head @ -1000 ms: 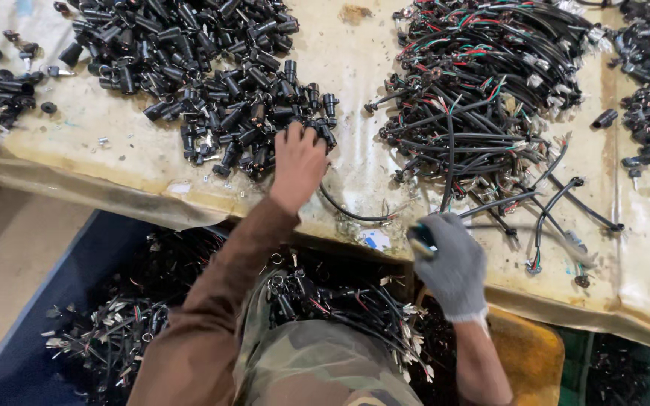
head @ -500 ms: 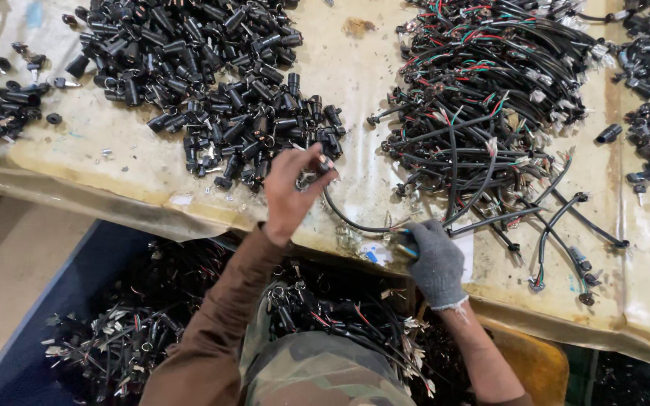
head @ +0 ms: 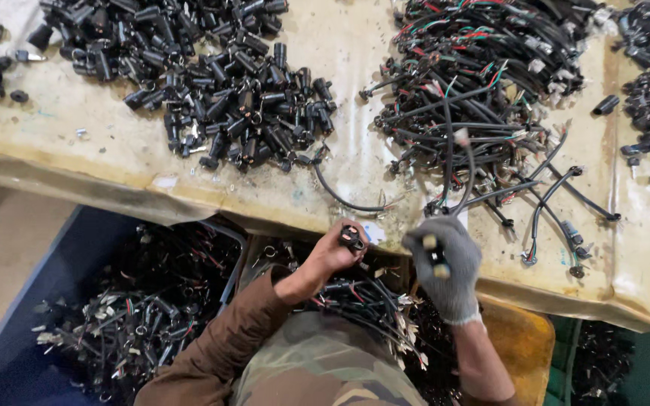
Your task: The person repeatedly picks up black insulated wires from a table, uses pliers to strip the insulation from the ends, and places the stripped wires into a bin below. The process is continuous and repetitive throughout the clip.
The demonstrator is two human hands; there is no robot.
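Having drawn back from the surface [head: 77,143], the left hand [head: 334,254] is gripping a small black connector [head: 352,238] while the gloved right hand [head: 442,265] is clenching a black cable [head: 457,177] (both now near the lap).

A heap of connector caps [head: 212,90] lies on the table [head: 77,143] at upper left; a tangle of cable leads [head: 483,98] lies at upper right. Below the table edge, a bin [head: 62,271] of wired parts sits at lower left.

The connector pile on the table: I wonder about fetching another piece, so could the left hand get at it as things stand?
Probably yes. The connector pile lies open ahead of the left hand, nothing between them, though that hand already grips a small black connector.
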